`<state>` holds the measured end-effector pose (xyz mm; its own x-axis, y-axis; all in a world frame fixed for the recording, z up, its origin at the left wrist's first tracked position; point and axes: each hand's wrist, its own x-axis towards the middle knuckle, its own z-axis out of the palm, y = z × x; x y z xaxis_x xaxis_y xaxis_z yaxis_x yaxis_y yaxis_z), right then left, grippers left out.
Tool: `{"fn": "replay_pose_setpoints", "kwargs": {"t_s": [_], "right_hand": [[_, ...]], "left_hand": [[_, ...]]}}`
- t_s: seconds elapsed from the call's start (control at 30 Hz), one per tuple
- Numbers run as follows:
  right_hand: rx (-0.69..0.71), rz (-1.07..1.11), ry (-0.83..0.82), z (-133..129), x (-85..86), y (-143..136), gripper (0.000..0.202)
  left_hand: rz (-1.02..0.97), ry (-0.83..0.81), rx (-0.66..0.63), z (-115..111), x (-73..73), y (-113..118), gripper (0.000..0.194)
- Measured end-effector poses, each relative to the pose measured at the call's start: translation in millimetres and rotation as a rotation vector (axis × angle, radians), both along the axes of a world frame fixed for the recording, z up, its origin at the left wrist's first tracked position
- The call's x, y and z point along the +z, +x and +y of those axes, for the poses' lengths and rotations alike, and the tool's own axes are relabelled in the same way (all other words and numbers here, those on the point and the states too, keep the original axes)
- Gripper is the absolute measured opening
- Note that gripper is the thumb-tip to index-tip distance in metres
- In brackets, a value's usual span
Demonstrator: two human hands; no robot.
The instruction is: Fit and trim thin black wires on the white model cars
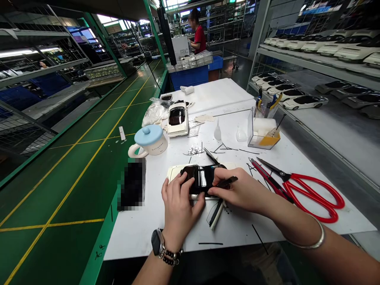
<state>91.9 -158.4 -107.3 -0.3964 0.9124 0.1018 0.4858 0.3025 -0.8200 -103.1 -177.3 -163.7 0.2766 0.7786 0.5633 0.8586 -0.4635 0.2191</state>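
A white model car (175, 171) with a glossy black roof lies crosswise on the white work surface, its doors swung out on both sides. My left hand (179, 198) is closed around its near side, fingers over the roof and thumb at the near edge. Pinched in my right hand (234, 190) are what look like black tweezers (230, 181); their tips, at the car's near side by the open door (216, 215), are hidden by my fingers. Whether the tips grip anything, I cannot tell.
Red-handled scissors (311, 190) and a red utility knife (270, 180) lie right, among black strips. Beyond are a clear tool box (263, 130), a blue-lidded mug (151, 138) and another white model car (178, 120). Racks (297, 59) of cars stand right; a person (198, 35) works behind.
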Motion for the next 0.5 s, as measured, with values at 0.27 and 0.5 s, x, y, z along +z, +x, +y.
{"fn": "replay_pose_setpoints", "kwargs": {"t_s": [0.27, 0.5], "right_hand": [[-0.045, 0.003, 0.035, -9.8, -1.4, 6.0, 0.015], [-0.056, 0.019, 0.013, -7.8, -4.3, 3.3, 0.014]], "left_hand": [[0.013, 0.010, 0.011, -0.2, 0.3, 1.2, 0.037], [0.018, 0.029, 0.001, 1.1, -1.0, 1.1, 0.038]]}}
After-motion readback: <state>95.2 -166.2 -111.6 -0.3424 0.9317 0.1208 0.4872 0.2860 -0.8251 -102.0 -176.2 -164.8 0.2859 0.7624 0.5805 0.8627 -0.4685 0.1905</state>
